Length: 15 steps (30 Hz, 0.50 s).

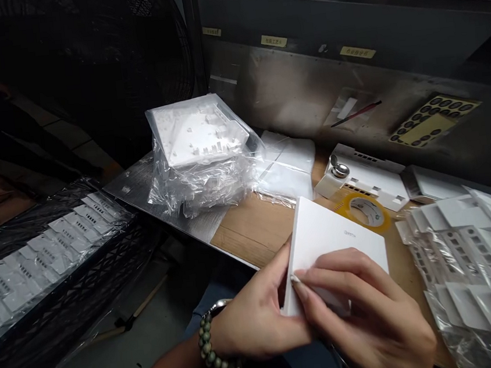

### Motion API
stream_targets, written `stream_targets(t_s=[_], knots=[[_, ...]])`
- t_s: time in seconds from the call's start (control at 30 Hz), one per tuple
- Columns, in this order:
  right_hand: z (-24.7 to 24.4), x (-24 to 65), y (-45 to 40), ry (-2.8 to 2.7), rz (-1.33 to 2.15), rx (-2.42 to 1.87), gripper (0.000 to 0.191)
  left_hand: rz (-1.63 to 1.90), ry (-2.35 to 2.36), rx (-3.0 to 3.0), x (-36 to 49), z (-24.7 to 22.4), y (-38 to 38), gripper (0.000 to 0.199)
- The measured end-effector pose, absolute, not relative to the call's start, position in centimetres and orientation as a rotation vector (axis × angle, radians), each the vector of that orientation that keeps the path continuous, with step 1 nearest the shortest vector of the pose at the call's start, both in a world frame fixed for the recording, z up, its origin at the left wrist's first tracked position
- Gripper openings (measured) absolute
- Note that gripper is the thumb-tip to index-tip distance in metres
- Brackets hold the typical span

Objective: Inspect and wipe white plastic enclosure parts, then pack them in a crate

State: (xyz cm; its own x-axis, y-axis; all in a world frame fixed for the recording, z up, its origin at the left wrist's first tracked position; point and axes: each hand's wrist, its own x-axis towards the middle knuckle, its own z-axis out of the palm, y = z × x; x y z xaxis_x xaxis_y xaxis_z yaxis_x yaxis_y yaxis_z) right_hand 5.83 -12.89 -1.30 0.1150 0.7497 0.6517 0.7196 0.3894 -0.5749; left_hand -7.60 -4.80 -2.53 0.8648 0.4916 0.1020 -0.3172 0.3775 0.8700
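Note:
A white plastic cover [330, 235], square-cornered and printed with a small grey logo, is held tilted above the front edge of the bench. My left hand [261, 314] is wrapped round its left side, with a beaded bracelet and a watch at the wrist. Across the lower part of the cover lies my right hand [369, 317], thumb and forefinger pinched together against the cover's left edge. Whatever may be between those fingertips is too small to make out. The cover's underside is hidden.
Bagged white housings [198, 133] are stacked at the bench's left end, beside clear plastic bags [289, 162]. Yellow tape [380, 216], a small metal-topped bottle [339, 168] and a white housing [371, 171] stand behind. White parts fill a tray [466, 242] right and a crate [47, 257] left.

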Motion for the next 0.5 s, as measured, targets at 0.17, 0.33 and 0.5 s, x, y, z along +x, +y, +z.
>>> stream_targets(t_s=[0.17, 0.33, 0.5], knots=[[-1.6, 5.96, -13.12, -1.59, 0.044, -1.34, 0.023, 0.503, 0.188, 1.045, -7.5, -2.38, -4.72, 0.093], [-1.22, 5.9, -12.99, -1.588, 0.055, -1.357, 0.02, 0.472, 0.233, 1.063, -7.58, -2.63, -4.75, 0.093], [-1.25, 6.09, -12.92, -1.601, 0.058, -1.338, 0.023, 0.479, 0.209, 1.066, -7.71, -2.61, -4.8, 0.094]])
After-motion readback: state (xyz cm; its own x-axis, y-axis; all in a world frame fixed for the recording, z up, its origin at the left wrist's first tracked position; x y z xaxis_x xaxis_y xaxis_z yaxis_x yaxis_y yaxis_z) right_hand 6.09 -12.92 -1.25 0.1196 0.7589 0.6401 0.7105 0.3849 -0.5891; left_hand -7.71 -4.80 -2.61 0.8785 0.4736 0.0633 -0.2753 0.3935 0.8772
